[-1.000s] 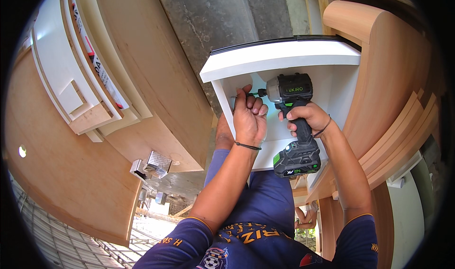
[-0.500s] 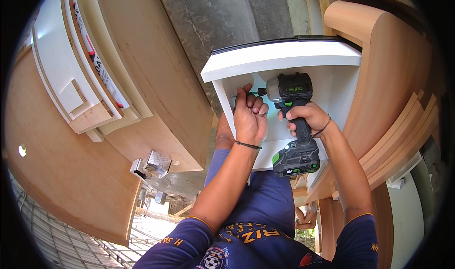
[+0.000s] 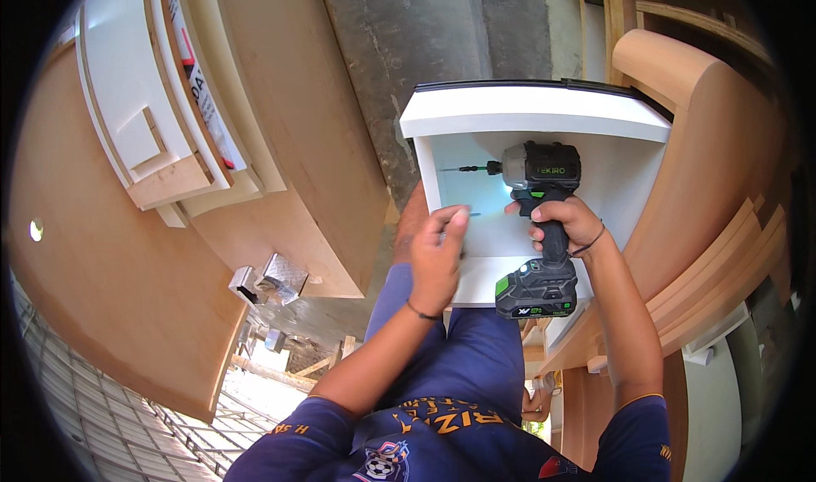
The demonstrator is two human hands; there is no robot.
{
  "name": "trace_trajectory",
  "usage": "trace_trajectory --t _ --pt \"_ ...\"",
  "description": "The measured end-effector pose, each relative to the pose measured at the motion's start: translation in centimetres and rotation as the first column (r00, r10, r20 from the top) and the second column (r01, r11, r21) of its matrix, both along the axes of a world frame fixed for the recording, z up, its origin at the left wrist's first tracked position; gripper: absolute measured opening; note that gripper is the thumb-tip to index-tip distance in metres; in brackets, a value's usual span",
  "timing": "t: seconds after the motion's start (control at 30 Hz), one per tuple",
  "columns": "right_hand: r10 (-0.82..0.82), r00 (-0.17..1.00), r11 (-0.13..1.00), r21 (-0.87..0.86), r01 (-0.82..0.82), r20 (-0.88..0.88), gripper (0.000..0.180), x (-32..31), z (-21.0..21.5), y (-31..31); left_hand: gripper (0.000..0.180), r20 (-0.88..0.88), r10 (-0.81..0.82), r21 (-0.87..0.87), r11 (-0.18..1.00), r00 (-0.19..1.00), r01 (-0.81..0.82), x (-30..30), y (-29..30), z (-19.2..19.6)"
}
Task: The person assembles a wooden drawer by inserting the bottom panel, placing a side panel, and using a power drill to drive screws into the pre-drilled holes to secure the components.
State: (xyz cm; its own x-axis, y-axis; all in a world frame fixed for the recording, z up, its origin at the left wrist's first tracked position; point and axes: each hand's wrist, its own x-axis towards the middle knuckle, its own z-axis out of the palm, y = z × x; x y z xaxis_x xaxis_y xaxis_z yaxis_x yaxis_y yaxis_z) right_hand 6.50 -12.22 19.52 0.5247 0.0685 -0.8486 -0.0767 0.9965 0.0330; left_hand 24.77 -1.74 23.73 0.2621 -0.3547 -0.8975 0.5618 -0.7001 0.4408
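My right hand (image 3: 568, 223) is wrapped around the handle of a black and green cordless impact driver (image 3: 548, 169), its battery hanging low. The driver's thin bit (image 3: 467, 169) points left, its tip close to the left wall of a white drawer-like box (image 3: 595, 121). A light on the driver shines into the box. My left hand (image 3: 438, 257) is by the box's left front corner, thumb and fingers pinched together and slightly blurred. A small dark sliver (image 3: 475, 214) shows right beside those fingertips; whether they hold it is unclear.
To the left stands a large wooden panel cabinet (image 3: 289, 125), with white boards (image 3: 127, 82) stacked on it and shiny metal brackets (image 3: 282, 278) at its near edge. Curved wood-grain panels (image 3: 705, 142) crowd the right side. Grey concrete floor (image 3: 442, 23) lies beyond.
My left hand has drawn back from the bit toward me, leaving the bit exposed. The driver remains inside the box in my right hand. The whole view has shifted slightly.
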Motion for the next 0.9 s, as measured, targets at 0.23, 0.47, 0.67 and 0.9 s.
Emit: trace_trajectory --t 0.23,0.47,0.67,0.9 --pt "0.025 0.999 1.000 -0.018 -0.025 -0.026 0.043 0.3 -0.6 0.1 0.028 0.412 -0.127 -0.031 0.988 0.902 0.154 1.4 3.9 -4.1" --pt "0.024 0.999 0.998 -0.055 -0.026 -0.028 0.044 0.5 -0.1 0.6 0.030 0.289 -0.018 -0.049 0.998 0.957 0.034 1.0 4.0 -3.5" --pt "0.042 0.999 0.997 -0.061 -0.042 -0.009 0.044 0.6 -0.5 0.5 0.028 0.320 0.012 -0.100 0.995 0.947 0.021 0.8 3.9 -3.8" --pt "0.060 0.998 0.996 -0.061 -0.061 -0.015 0.045 0.7 -0.4 0.6 0.027 0.304 0.060 -0.133 0.991 0.951 -0.020 0.5 4.0 -3.9"
